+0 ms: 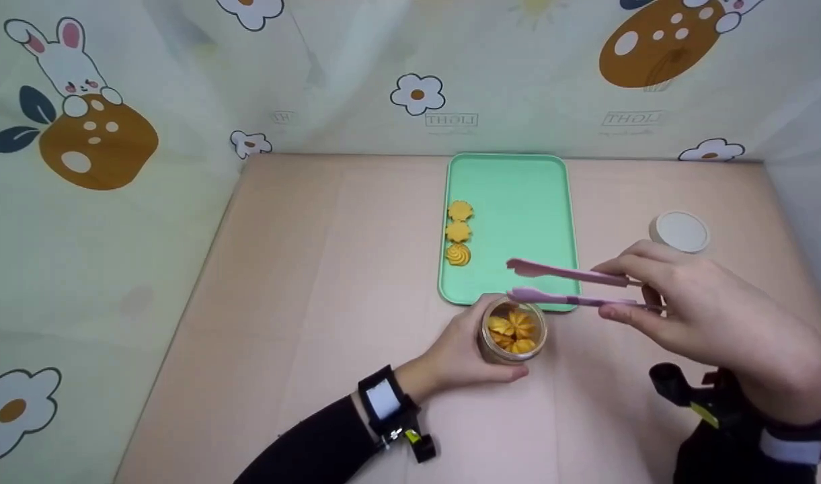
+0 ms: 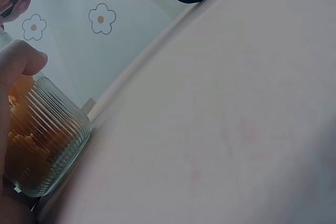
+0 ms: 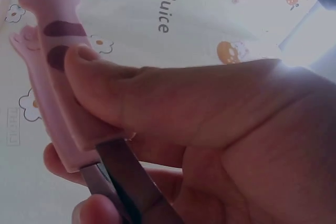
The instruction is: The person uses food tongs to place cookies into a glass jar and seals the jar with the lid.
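In the head view my left hand [image 1: 460, 349] grips a ribbed glass jar [image 1: 483, 339], its thumb and fingers round the sides. Several golden swirl cookies [image 1: 514, 331] lie inside the open jar. My right hand [image 1: 692, 302] holds pink tongs [image 1: 565, 272] between thumb and fingers. Their paw-shaped tips stand apart, with nothing between them, just above the jar's rim. The right wrist view shows the thumb pressing one pink arm of the tongs [image 3: 63, 77]. Three cookies [image 1: 458, 232] form a column along the left edge of a green tray [image 1: 518, 202].
A round white lid [image 1: 680, 232] lies on the table [image 1: 302, 269] to the right of the tray, close behind my right hand. A printed curtain [image 1: 343, 81] with flowers and rabbits stands around the table's back and sides.
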Action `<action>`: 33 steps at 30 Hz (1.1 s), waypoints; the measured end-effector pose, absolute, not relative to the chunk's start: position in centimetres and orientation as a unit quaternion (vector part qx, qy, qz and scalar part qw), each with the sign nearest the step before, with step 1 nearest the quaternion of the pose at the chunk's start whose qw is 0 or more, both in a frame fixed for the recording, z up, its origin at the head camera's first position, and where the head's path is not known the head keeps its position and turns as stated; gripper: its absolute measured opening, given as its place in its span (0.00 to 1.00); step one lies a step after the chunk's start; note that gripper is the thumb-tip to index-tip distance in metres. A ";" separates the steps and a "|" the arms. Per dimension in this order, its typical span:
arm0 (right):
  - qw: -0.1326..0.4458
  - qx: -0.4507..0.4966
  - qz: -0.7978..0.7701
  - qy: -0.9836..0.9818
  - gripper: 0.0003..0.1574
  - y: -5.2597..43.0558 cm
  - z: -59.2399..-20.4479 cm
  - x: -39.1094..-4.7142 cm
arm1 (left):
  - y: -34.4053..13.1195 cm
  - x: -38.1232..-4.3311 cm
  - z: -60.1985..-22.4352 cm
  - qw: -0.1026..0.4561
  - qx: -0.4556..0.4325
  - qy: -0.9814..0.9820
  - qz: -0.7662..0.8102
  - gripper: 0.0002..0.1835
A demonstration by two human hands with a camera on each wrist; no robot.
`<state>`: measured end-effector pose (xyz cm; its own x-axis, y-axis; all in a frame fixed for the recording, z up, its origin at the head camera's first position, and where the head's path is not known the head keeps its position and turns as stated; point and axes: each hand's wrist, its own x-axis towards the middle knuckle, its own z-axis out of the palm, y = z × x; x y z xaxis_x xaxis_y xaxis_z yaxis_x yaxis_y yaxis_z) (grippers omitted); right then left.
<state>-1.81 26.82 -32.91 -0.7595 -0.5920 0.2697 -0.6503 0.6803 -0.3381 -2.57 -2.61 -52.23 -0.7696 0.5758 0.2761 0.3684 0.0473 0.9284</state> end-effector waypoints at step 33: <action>-0.049 0.178 0.280 -0.942 0.32 20.9 -41.7 -16.1 | -2.6 -2.7 -52.3 0.082 0.336 0.718 0.603 0.50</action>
<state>-16.14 20.91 -41.66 -0.9318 -0.3630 0.0071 -0.3078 0.7795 -0.5455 -2.70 -2.63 -52.31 -0.7603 0.5818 0.2888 0.3849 0.0453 0.9219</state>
